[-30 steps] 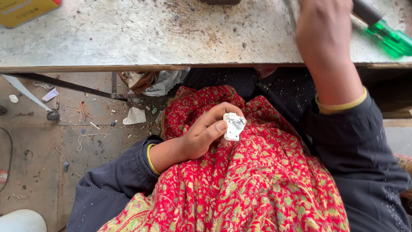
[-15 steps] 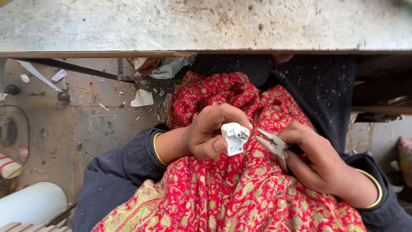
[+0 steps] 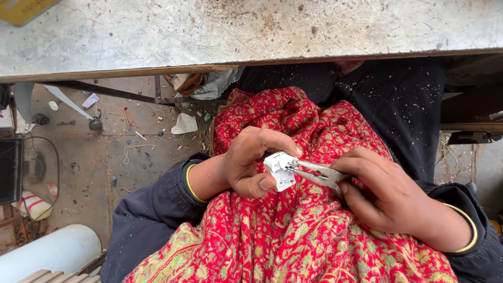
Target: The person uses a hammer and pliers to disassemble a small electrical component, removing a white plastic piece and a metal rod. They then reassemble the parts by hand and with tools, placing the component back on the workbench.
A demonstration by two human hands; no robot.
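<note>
My left hand [image 3: 250, 161] grips a small white plastic part [image 3: 279, 170], like a plug or socket piece, over my lap. My right hand [image 3: 390, 196] holds metal needle-nose pliers [image 3: 314, 171] whose tips touch the white part's upper right side. Both hands rest above a red patterned cloth [image 3: 293, 236] that covers my lap. Dark sleeves with yellow cuffs cover both forearms.
A worn grey workbench top [image 3: 236, 31] runs across the top, with a yellow object [image 3: 23, 8] at its far left corner. Below left lies a dirty floor [image 3: 94, 157] with scraps and wire bits. A white cylinder [image 3: 50, 251] sits at bottom left.
My right hand came down from the bench top, where it was near a green-handled tool, to my lap with pliers. The pliers' tips now touch the white part.
</note>
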